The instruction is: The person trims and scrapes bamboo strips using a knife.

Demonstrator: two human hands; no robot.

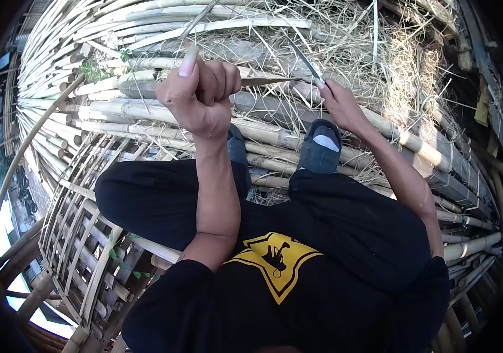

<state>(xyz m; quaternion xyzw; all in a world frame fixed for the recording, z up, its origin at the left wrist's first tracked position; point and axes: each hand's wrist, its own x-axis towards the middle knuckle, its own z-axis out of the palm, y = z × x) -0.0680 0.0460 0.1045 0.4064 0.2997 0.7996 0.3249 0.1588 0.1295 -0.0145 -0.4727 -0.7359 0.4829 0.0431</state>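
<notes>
My left hand (201,97) is raised in front of me, its fingers wrapped round a thin bamboo strip (269,80). The strip reaches rightward out of the fist, and a pale end shows above the thumb. Held in my right hand (341,106) is a knife (304,59), its narrow blade pointing up and left; the handle is mostly hidden by the fingers. The strip's far end lies close to the knife near my right fingers; whether they touch I cannot tell.
Bamboo poles (263,132) lie side by side under my shoes (321,150). Straw and shavings (345,41) are scattered ahead and to the right. A woven bamboo lattice (81,235) stands at my left, and a curved pole (22,147) rises beyond it.
</notes>
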